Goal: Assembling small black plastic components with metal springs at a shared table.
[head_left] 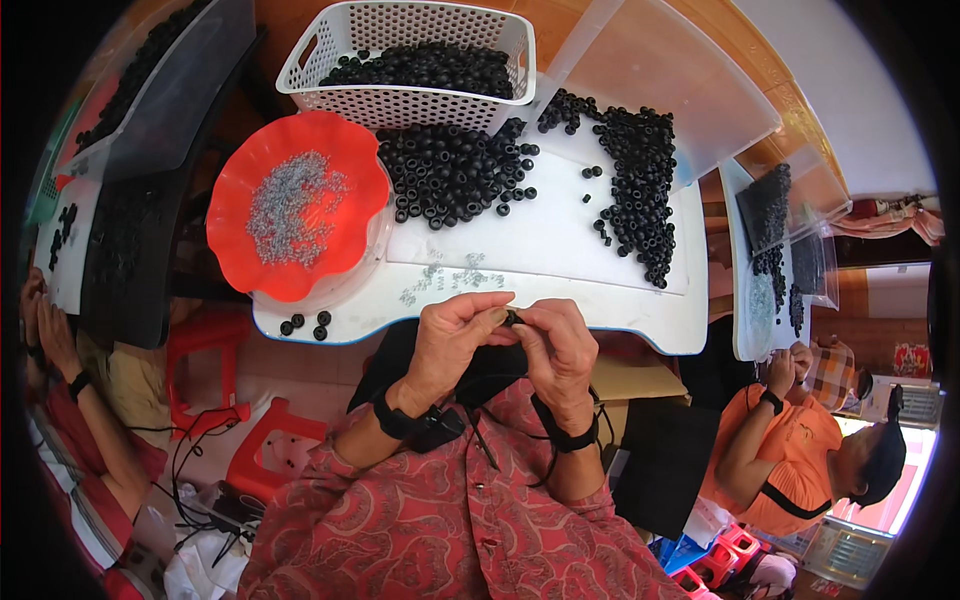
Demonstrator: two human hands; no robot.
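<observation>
My left hand (450,340) and my right hand (562,352) meet in front of the white table's near edge. Their thumbs and fingers pinch one small black plastic piece (512,318) between them, mostly hidden by the fingertips. Just beyond the hands, small silvery springs (470,274) lie scattered on the table. More of these fill the middle of a red wavy-rimmed dish (235,210) on the left. A heap of black round hollow pieces (445,170) sits behind the springs, and smaller black pieces (640,190) form a long pile to the right.
A white perforated basket (400,100) holding more black pieces stands at the back. A clear plastic bin (680,80) leans at the back right. Several loose black pieces (298,321) lie by the table's left edge. People work at tables on both sides; a red stool (270,450) stands lower left.
</observation>
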